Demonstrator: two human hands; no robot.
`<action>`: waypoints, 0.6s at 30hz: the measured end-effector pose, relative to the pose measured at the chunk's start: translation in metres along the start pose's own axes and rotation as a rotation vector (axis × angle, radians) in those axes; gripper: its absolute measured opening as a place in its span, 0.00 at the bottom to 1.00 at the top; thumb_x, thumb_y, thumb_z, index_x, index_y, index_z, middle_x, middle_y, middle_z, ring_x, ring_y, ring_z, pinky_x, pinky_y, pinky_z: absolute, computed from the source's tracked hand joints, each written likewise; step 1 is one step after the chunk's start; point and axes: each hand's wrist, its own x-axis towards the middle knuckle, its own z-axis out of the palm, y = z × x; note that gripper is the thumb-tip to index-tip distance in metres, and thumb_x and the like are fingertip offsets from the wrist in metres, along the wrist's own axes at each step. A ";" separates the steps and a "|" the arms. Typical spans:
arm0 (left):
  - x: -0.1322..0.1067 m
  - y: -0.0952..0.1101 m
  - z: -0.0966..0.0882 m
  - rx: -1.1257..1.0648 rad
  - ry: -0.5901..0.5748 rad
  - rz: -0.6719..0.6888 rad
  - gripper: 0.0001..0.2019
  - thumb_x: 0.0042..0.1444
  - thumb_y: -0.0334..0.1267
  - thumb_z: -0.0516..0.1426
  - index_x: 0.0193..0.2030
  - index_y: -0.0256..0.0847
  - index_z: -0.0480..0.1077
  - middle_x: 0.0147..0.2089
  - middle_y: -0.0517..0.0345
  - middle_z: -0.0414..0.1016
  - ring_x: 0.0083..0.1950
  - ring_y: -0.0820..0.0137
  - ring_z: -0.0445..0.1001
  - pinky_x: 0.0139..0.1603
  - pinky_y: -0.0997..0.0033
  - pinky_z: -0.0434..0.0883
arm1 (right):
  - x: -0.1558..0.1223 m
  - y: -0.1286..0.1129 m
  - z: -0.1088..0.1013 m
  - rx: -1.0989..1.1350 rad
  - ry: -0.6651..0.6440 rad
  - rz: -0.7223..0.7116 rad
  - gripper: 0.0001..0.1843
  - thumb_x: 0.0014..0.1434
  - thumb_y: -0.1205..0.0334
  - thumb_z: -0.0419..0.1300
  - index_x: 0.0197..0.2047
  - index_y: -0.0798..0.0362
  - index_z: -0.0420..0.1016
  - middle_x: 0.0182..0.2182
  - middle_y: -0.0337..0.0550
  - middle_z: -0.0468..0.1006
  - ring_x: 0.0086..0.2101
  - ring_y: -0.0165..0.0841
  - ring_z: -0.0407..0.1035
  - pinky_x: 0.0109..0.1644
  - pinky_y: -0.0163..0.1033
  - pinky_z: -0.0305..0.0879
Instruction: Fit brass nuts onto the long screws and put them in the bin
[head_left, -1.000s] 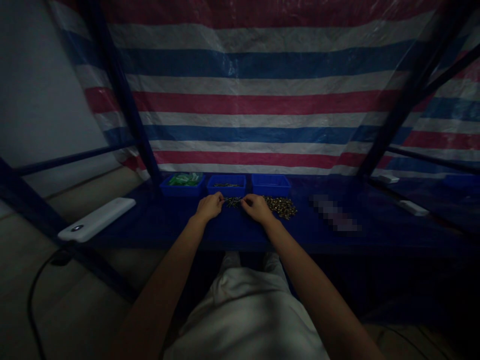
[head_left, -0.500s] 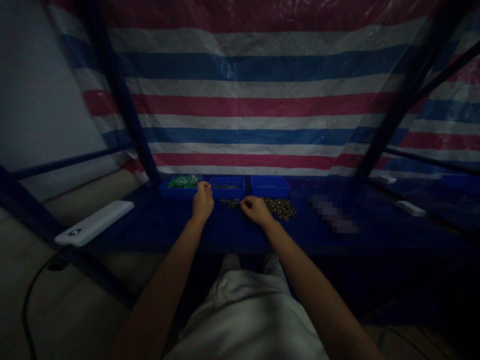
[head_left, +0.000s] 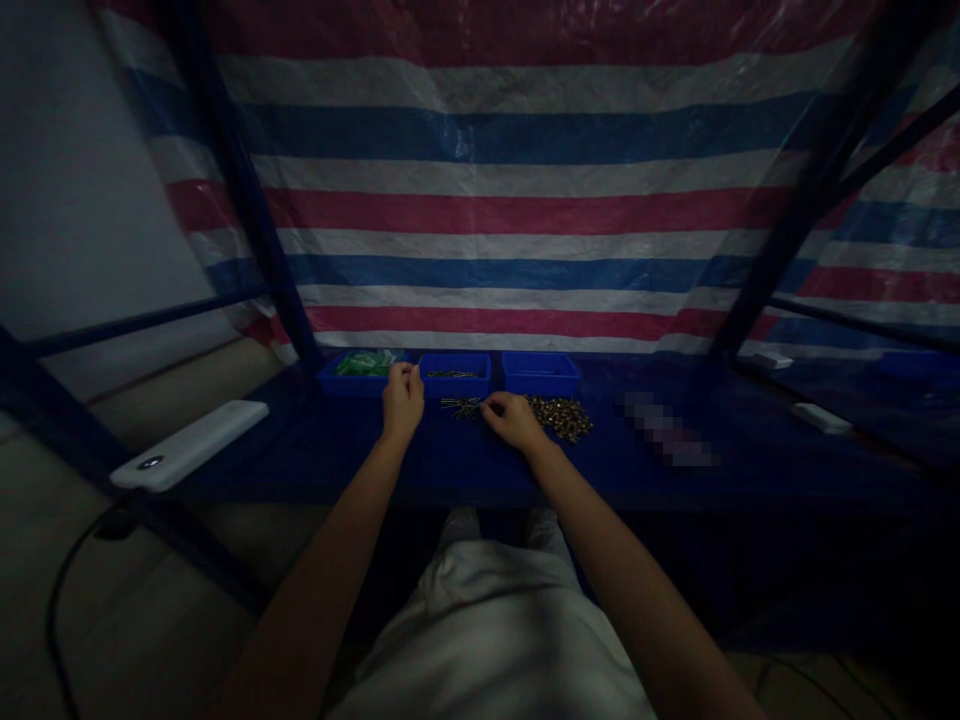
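Head view: our left hand (head_left: 403,400) hovers curled by the middle blue tray (head_left: 454,386), and our right hand (head_left: 511,420) touches the thin metal pins (head_left: 460,405) lying on the worktop (head_left: 337,450). We cannot tell whether either hand grips anything. The pins look light, stiff and slippery, so we would pinch one mid-shaft.

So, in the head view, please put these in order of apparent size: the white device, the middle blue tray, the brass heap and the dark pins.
1. white device, largest, though it lies nearer the camera.
2. middle blue tray and brass heap: they look alike, so not ranked.
3. dark pins, smallest.
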 end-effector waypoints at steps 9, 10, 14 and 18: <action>-0.006 0.020 -0.006 -0.284 0.164 -0.072 0.04 0.59 0.36 0.46 0.41 0.44 0.56 0.29 0.62 0.62 0.30 0.77 0.65 0.32 0.81 0.60 | 0.000 -0.001 0.000 -0.008 -0.004 -0.002 0.09 0.55 0.64 0.54 0.27 0.55 0.73 0.26 0.41 0.75 0.27 0.29 0.67 0.33 0.32 0.58; -0.006 0.019 -0.006 -0.257 0.164 -0.059 0.05 0.59 0.36 0.46 0.41 0.44 0.57 0.29 0.62 0.63 0.31 0.76 0.65 0.32 0.81 0.60 | 0.000 -0.001 0.000 -0.007 -0.007 -0.001 0.09 0.55 0.64 0.54 0.27 0.55 0.73 0.26 0.41 0.75 0.27 0.29 0.67 0.33 0.32 0.58; -0.001 0.008 0.001 0.028 0.124 0.050 0.06 0.57 0.40 0.48 0.40 0.43 0.60 0.28 0.60 0.66 0.32 0.72 0.68 0.32 0.78 0.59 | 0.000 -0.001 -0.001 -0.007 -0.015 0.002 0.09 0.55 0.64 0.54 0.27 0.55 0.73 0.26 0.42 0.75 0.28 0.29 0.67 0.33 0.32 0.58; 0.004 0.000 0.005 0.387 -0.020 0.043 0.10 0.56 0.44 0.48 0.39 0.41 0.63 0.24 0.58 0.67 0.28 0.68 0.68 0.28 0.74 0.56 | 0.001 0.000 0.000 -0.011 -0.018 0.010 0.09 0.55 0.64 0.54 0.27 0.55 0.73 0.26 0.42 0.75 0.27 0.29 0.66 0.33 0.32 0.57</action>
